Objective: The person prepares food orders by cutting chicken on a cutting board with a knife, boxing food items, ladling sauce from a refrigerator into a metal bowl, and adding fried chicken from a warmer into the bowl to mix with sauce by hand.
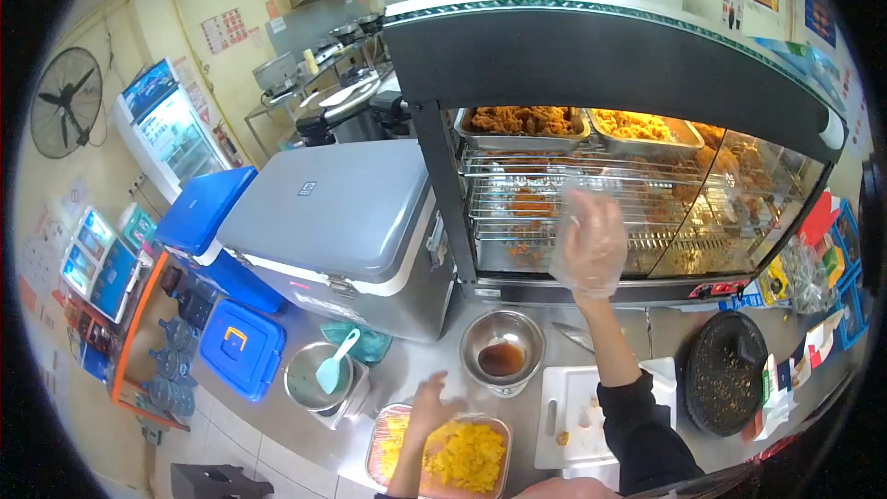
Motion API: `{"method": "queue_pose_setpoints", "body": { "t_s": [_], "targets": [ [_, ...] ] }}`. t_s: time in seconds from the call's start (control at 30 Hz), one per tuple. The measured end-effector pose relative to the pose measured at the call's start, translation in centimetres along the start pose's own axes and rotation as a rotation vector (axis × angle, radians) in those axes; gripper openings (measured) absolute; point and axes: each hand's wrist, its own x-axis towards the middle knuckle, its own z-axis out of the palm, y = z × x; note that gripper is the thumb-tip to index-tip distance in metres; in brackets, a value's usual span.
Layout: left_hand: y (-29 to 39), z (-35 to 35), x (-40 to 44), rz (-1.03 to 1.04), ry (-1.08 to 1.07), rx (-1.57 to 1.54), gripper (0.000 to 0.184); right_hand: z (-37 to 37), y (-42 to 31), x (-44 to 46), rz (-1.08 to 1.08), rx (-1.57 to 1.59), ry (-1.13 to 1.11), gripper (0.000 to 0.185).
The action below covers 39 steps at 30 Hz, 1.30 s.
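Observation:
My right hand [592, 242], in a clear plastic glove, is raised at the front of the heated display cabinet [601, 55], before its wire racks. Its fingers are blurred, and whether it holds anything cannot be made out. Low down, my left hand [432, 409] hovers over a shallow tray [507, 462] of yellow food pieces [467, 453], its fingers apart with nothing visible in them. Behind that tray stands a steel bowl [469, 337] with brown liquid [500, 359]. Inside the cabinet, trays hold fried chicken [524, 120] and yellow fried food [633, 126].
A white cutting board [547, 462] with crumbs lies below my right arm, a knife [575, 336] behind it. To the right is a black round lid [725, 374]. Leftward are a pot [303, 388] with a pale green scoop [338, 362], a grey cooler [333, 208] and a blue lid [242, 351].

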Motion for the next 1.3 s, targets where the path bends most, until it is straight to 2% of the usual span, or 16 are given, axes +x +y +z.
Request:
{"method": "queue_pose_setpoints", "body": {
  "t_s": [0.1, 0.13, 0.17, 0.23, 0.3, 0.37, 0.43, 0.53, 0.67, 0.73, 0.8, 0.93, 0.97, 1.07, 1.23, 1.3],
  "targets": [
    [13.0, -2.4, 3.4, 0.352, 0.162, -0.140, 0.031, 1.8, -1.9, 6.1, -0.301, -0.124, -0.019, 0.032],
    [16.9, -2.5, 4.3, 0.403, 0.123, -0.402, 0.027, 4.6, -0.1, 7.1, -0.235, -0.206, -0.122, 0.023],
    [19.6, -2.7, 6.0, 0.429, 0.023, -0.474, 0.025, 4.3, 0.2, 8.2, -0.078, -0.423, -0.503, 0.016],
    [25.5, -2.5, 9.0, 0.390, 0.007, -0.753, 0.029, 5.6, 4.0, 7.6, -0.283, -0.300, -0.361, 0.017],
    [29.0, -1.5, 11.9, 0.405, 0.033, -0.924, 0.030, 4.1, 4.4, 8.2, -0.264, -0.261, -0.434, 0.017],
    [30.7, -0.6, 14.2, 0.022, -0.052, -1.636, 0.034, 0.3, 2.5, 9.1, -0.241, -0.228, -0.517, 0.018],
    [30.9, -0.2, 13.8, 0.018, -0.037, -1.680, 0.036, -3.8, 0.4, 10.1, -0.314, -0.203, -0.711, 0.024],
    [31.0, -0.5, 11.5, -0.085, -0.022, -1.754, 0.030, -4.8, 0.9, 12.2, -0.252, 0.141, -0.568, 0.030],
    [30.6, -0.5, 9.8, -0.192, -0.046, -1.798, 0.017, 0.4, 3.4, 13.3, -0.360, 0.039, -1.045, 0.069],
    [30.1, -0.6, 9.4, -0.180, -0.072, -1.803, 0.015, -0.4, -0.5, 15.5, -0.124, -0.131, -1.383, 0.076],
    [29.7, -1.0, 9.5, -0.152, -0.067, -1.800, 0.016, -0.7, -2.5, 15.9, 0.188, -0.236, -1.507, 0.070],
    [29.5, -2.0, 9.3, -0.213, -0.076, -1.690, 0.013, 2.9, 1.9, 14.6, -0.056, -0.018, -1.333, 0.062],
    [29.5, -2.1, 9.4, -0.206, -0.092, -1.657, 0.014, 1.1, -0.7, 15.1, 0.168, -0.059, -1.383, 0.059],
    [29.3, -2.2, 9.3, -0.210, -0.107, -1.657, 0.016, 1.8, -0.5, 14.3, -0.011, -0.097, -1.268, 0.056],
    [29.0, -2.3, 9.5, -0.198, -0.129, -1.624, 0.013, 0.3, -1.7, 15.3, 0.232, -0.040, -1.117, 0.044],
    [29.0, -2.4, 9.4, -0.199, -0.136, -1.625, 0.013, 0.0, -0.9, 14.9, 0.156, -0.029, -1.072, 0.046]
  ]
}}
